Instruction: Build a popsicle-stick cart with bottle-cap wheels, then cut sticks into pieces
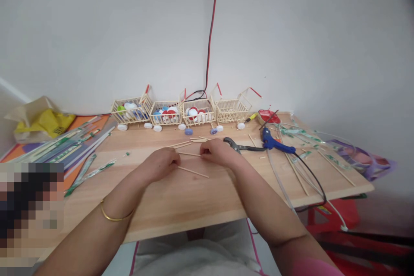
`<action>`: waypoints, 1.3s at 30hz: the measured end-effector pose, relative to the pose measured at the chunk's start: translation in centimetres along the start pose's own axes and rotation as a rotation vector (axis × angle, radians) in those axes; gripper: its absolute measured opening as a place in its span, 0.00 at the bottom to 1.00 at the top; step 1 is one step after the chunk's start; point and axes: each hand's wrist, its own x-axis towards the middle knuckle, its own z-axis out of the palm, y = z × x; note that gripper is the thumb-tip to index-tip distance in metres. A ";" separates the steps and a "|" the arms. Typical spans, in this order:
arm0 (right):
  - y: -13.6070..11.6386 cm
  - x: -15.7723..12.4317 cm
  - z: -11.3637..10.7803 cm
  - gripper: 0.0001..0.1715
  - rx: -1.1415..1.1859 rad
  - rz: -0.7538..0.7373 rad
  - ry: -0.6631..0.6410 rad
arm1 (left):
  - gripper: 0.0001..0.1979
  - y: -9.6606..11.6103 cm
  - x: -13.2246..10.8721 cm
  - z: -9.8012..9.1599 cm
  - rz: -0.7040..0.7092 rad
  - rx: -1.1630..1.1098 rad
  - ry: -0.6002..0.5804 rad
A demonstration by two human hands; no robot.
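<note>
A thin wooden stick (189,154) spans the gap between my two hands, just over the table. My left hand (161,164) has its fingers closed at the stick's left end. At the other end, the curled fingers of my right hand (216,152) pinch it. A second wooden stick (194,172) slants down to the right from beside my left fingertips; whether they touch it I cannot tell. Behind the hands lie more loose sticks (199,139). Dark-handled pliers (249,148) rest just right of my right hand, their jaws partly hidden.
Several small stick-built carts (231,111) line the wall, some filled with bottle caps. A blue glue gun (274,142) with its cable lies on the right, near a red dish (269,116). Wrapped sticks (87,172) and a yellow bag (48,123) occupy the left. A red stool (339,220) stands below.
</note>
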 end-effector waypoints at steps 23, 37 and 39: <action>0.3 -0.7 -0.9 0.09 -0.035 0.004 -0.125 | 0.10 1.1 -0.1 0.2 0.020 0.044 0.011; -0.4 -0.7 -0.6 0.08 0.151 -0.092 -0.023 | 0.10 0.1 -0.2 -1.0 -0.089 -0.066 0.038; -1.0 -1.0 -0.6 0.06 0.147 -0.101 -0.110 | 0.10 0.3 -0.5 -1.2 -0.075 -0.070 -0.008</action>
